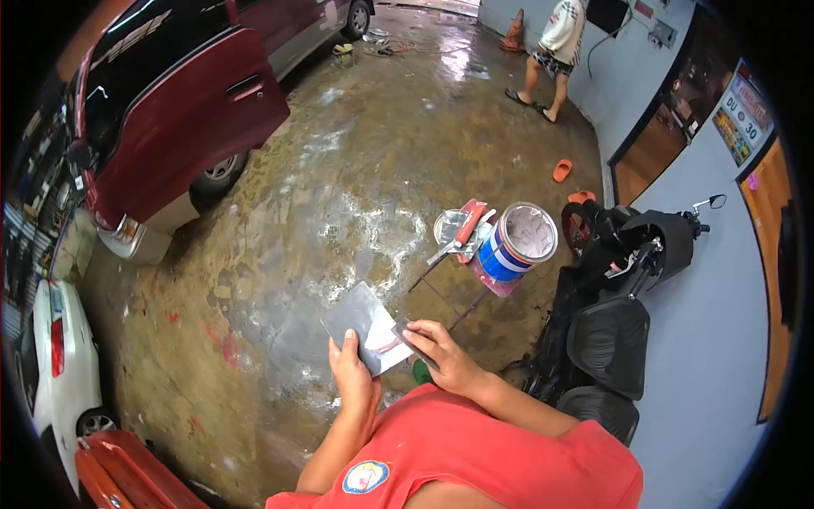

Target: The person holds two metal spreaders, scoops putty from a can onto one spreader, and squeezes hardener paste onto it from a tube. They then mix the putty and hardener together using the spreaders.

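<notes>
My left hand (pixel 353 377) grips the lower edge of a flat grey mixing plate (pixel 349 312), its thumb lying on top. White putty with a pinkish streak (pixel 378 329) covers the right part of the plate. My right hand (pixel 449 360) is closed around a dark flat spreader (pixel 414 343), which is against or just over the plate's right edge; contact is hard to tell. Beyond my hands, an open can (pixel 527 233) with pale residue inside stands on a small stand (pixel 496 284). Beside it lie a red tube-like pack (pixel 471 223) and a scraper (pixel 443 252).
A maroon vehicle with its door (pixel 191 110) open stands at the left, above a white car (pixel 68 356). A black motorbike (pixel 606 339) is parked along the right wall. Another person (pixel 560 51) walks at the back. Orange slippers (pixel 562 170) lie on the wet, stained floor.
</notes>
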`<state>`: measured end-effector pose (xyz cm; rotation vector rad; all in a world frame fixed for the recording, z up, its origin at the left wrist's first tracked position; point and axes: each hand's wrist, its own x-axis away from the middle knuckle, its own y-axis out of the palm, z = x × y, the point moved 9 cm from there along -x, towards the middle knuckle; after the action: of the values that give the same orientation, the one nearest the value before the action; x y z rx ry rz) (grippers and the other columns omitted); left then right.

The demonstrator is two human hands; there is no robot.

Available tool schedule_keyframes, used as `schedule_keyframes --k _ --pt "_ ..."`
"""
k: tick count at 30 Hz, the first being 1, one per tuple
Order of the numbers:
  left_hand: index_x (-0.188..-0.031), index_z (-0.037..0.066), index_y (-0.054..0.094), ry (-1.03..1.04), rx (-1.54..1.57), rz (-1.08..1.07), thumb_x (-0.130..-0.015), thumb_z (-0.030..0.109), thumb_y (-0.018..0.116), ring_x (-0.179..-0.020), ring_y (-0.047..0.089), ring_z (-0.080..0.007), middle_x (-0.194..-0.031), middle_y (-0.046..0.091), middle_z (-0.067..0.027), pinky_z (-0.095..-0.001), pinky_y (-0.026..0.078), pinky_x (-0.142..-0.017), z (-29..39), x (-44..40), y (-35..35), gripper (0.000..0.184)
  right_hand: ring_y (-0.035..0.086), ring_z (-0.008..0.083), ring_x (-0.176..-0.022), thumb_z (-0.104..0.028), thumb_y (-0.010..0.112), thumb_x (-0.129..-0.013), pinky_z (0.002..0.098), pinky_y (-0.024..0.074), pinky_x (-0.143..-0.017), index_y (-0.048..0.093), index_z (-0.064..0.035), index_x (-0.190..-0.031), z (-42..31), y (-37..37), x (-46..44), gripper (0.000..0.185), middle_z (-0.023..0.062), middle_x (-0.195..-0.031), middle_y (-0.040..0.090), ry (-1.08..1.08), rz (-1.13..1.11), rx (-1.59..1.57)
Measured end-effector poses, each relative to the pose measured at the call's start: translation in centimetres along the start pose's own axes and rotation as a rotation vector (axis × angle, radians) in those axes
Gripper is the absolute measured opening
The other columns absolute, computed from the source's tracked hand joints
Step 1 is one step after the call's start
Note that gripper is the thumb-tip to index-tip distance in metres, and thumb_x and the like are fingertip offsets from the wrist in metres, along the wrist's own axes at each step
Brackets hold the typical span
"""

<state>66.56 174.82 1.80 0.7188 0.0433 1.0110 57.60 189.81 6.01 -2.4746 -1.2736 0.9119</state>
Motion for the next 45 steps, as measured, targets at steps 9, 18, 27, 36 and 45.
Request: schedule_keyframes --k 9,18,27,36,45 --pt "-0.136 0.003 0.046 0.304 -0.081 -0.146 -0.101 0.022 0.054 -0.106 0.063 -0.0214 -0.119 0.061 -0.0080 -0.0369 0.052 -0.091 10.9 -10.2 13.6 0.041 0.064 0.0290 -0.113 0.007 0.051 -0.085 0.0475 0.0499 -0.101 0.050 0.0075 -0.130 17.3 -4.9 -6.0 0.045 0.0171 -0.122 0.063 0.761 0.498 -1.527" --pt "-0.136 0.005 0.047 0.061 -0.092 -0.185 -0.100 0.024 0.055 -0.111 0.062 -0.0230 -0.124 0.060 -0.0080 -0.0389 0.051 -0.095 2.6 -17.5 19.9 0.041 0.058 0.0290 -0.123 0.002 0.054 -0.088 0.0492 0.0448 -0.107 0.047 -0.0029 -0.139 19.0 -16.6 -12.1 0.052 0.0122 -0.132 0.060 0.641 0.646 -1.621" --pt "-0.138 0.006 0.049 -0.323 -0.106 -0.418 -0.104 0.036 0.048 -0.123 0.055 -0.0223 -0.133 0.056 -0.0056 -0.0407 0.046 -0.102 -6.0 -20.9 26.6 0.045 0.062 0.0213 -0.114 -0.010 0.061 -0.096 0.0397 0.0499 -0.097 0.052 -0.0056 -0.133 20.4 -30.2 -2.6 0.038 0.0087 -0.126 0.062 0.601 1.195 -1.039" --pt "-0.134 0.006 0.053 -0.624 -0.319 -0.578 -0.104 0.037 0.046 -0.112 0.064 -0.0268 -0.126 0.063 -0.0083 -0.0423 0.051 -0.095 -14.1 -25.8 30.6 0.043 0.059 0.0292 -0.121 -0.003 0.053 -0.092 0.0479 0.0515 -0.097 0.042 -0.0035 -0.140 13.4 -32.3 7.3 0.049 0.0128 -0.131 0.058 0.625 1.666 -0.641" --pt "-0.132 0.006 0.053 -0.944 -0.321 -0.827 -0.104 0.034 0.047 -0.113 0.063 -0.0243 -0.126 0.062 -0.0071 -0.0412 0.050 -0.097 -19.1 -24.6 34.6 0.040 0.058 0.0285 -0.124 -0.013 0.053 -0.098 0.0488 0.0478 -0.103 0.045 -0.0020 -0.140 11.3 -26.8 5.9 0.044 0.0118 -0.136 0.057 0.515 1.795 -0.869"
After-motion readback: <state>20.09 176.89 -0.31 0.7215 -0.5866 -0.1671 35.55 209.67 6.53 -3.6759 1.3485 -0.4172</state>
